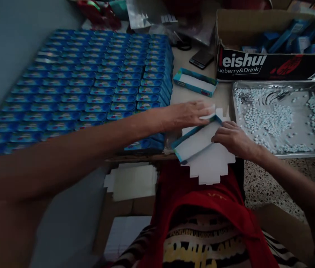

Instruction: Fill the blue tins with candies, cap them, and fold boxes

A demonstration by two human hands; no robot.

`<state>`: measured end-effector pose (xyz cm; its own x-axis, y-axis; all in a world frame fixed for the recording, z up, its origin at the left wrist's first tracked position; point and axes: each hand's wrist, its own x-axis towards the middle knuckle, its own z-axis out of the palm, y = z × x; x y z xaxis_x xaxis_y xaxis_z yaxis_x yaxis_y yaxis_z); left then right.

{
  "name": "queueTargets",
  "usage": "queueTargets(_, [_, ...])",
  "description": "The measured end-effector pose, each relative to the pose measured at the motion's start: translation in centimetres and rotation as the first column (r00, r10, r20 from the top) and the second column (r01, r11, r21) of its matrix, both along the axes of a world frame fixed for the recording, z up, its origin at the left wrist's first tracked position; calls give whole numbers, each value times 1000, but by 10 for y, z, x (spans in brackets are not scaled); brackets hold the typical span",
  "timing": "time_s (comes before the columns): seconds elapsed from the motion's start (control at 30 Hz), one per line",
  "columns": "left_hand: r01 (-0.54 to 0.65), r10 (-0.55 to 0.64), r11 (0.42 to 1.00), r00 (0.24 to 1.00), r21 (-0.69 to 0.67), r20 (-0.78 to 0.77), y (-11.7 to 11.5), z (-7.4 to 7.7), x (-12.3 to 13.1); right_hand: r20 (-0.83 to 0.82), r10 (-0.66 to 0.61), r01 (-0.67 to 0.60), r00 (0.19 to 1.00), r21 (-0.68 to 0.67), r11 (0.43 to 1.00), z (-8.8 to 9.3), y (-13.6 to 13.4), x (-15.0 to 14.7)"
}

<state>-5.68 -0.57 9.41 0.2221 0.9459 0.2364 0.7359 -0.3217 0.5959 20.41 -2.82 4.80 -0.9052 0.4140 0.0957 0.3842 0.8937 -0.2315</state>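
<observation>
A shallow blue-edged cardboard box (199, 142), white inside, lies tilted across a stack of flat white card blanks (209, 169) at the table's front edge. My left hand (192, 113) reaches over its far side with fingers stretched out, the fingertips touching white card near the far corner. At the right end, my right hand (231, 137) has its fingers curled round the box's wall; the thumb is hidden. Just beyond my left hand stands a second shallow blue box (196, 82) with a white inside.
Rows of small blue packs (90, 89) cover the table's left. On the right are a metal tray (278, 153) of small pale pellets and a carton (243, 65) holding blue boxes. A small dark scale (202, 58) sits behind. More card blanks (133, 182) lie below the table edge.
</observation>
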Motion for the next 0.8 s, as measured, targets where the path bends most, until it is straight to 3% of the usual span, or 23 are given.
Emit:
queueTargets(0.07, [166, -168, 986, 972, -23, -164, -35, 5, 6, -19, -128, 129, 992, 29, 991, -22, -20, -8])
queueTargets(0.1, [171, -165, 985, 962, 8, -215, -59, 0, 9, -21, -180, 180, 983, 35, 983, -31, -29, -12])
queueTargets(0.17, [95, -62, 990, 953, 99, -296, -108, -28, 16, -24, -242, 242, 970, 24, 970, -45, -42, -21])
queueTargets(0.23, [-25, 77, 982, 958, 188, -276, -144, -71, 20, -40, -280, 280, 959, -20, 960, -54, -45, -30])
queueTargets(0.27, [-94, 153, 963, 962, 252, -225, -155, -94, 21, -52, -296, 294, 954, -51, 954, -57, -44, -34])
queueTargets(0.33, [-144, 183, 936, 978, 321, -96, -161, -135, 20, -67, -336, 331, 940, -78, 940, -61, -39, -40])
queueTargets(0.43, [-124, 139, 953, 990, 276, -34, -150, -165, 13, -50, -395, 397, 917, 34, 917, -67, -41, -44])
queueTargets(0.57, [-44, 75, 978, 986, 202, -149, -141, -159, 3, 17, -382, 374, 924, 172, 911, -75, -63, -43])
queueTargets(0.67, [-61, 100, 987, 954, 146, -282, -140, -146, 3, 63, -398, 382, 915, 177, 907, -79, -73, -42])
queueTargets(0.8, [-39, 34, 999, 907, -5, -420, -132, -133, 6, 124, -416, 397, 901, 150, 905, -76, -67, -46])
